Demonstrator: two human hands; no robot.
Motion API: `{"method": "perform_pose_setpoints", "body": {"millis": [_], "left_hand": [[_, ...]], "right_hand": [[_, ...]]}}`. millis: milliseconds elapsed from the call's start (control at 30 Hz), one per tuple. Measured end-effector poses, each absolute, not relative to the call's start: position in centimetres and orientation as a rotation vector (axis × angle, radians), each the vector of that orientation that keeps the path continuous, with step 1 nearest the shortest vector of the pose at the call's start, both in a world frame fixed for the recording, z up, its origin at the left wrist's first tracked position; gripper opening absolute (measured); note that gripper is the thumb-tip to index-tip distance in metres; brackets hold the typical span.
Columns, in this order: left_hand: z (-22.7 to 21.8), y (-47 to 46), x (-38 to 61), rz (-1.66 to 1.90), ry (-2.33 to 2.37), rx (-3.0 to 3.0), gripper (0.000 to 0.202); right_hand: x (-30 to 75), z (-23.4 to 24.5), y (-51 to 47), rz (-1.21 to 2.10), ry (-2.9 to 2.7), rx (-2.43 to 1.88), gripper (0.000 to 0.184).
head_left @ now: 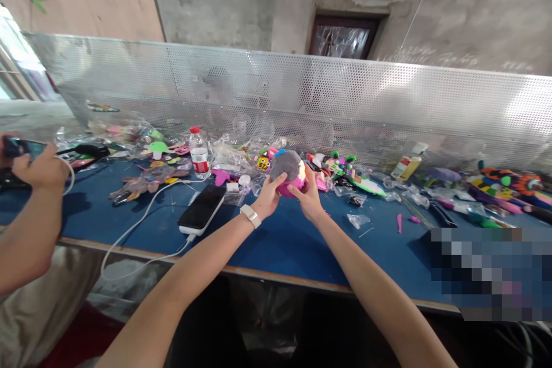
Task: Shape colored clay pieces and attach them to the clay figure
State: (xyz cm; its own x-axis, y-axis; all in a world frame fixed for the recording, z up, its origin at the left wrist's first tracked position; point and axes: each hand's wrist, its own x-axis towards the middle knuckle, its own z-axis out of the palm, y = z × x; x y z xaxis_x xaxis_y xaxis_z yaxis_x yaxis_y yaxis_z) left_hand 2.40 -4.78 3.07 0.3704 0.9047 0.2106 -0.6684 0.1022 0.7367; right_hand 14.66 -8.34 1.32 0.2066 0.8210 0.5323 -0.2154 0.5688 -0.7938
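Observation:
Between my two hands, a round grey and magenta clay piece (pixel 287 165) is held up over the blue table. My left hand (pixel 268 196) is closed around its lower left side, with a pale band on the wrist. Its right side is gripped by my right hand (pixel 309 192), thumb on the lower front. A pale yellowish patch shows on the right of the piece, and a blue bit sits at its top left. Behind it, a colourful figure with a yellow face (pixel 264 162) is partly hidden.
A white-cased phone (pixel 202 210) with a cable lies to the left. A water bottle (pixel 199 153) stands behind it. Clay figures and plastic wrappers line the perforated metal screen (pixel 241 92). At far left, another person's hand (pixel 41 167) holds a phone.

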Motion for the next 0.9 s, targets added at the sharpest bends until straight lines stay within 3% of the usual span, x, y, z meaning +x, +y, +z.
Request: {"method": "perform_pose_setpoints", "body": {"millis": [900], "left_hand": [[2.61, -4.41, 2.44, 1.202, 0.351, 0.951, 0.065]], "right_hand": [[14.75, 1.14, -7.85, 0.835, -1.106, -0.684, 0.100]]}}
